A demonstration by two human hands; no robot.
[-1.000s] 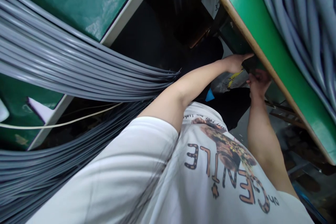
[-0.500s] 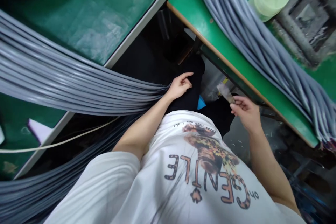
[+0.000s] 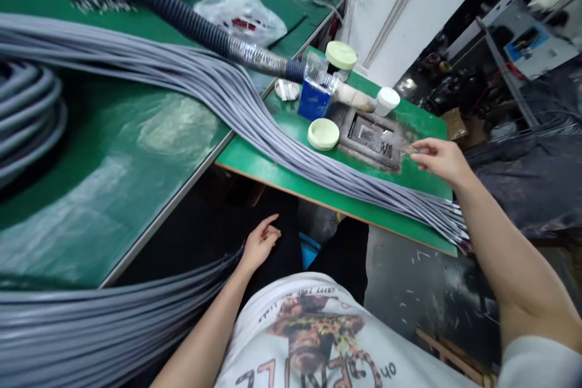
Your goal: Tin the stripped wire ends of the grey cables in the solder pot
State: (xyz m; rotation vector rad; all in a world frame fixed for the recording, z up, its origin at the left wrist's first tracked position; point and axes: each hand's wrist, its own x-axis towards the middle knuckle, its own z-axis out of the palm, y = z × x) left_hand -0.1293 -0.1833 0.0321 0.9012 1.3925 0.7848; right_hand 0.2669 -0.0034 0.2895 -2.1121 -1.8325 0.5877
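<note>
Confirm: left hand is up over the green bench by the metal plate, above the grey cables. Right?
No, wrong hand. The head view shows the right hand over the green bench by the metal plate, above the grey cables. The left hand is lower, by the dark trousers.

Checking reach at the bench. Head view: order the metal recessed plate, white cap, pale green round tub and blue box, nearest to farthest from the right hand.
From the right hand, nearest first:
1. Metal recessed plate: just left of the fingers, on the green bench.
2. White cap: up and left, past the plate's top corner.
3. Pale green round tub: left of the plate.
4. Blue box: farther left, beyond the tub.
</note>
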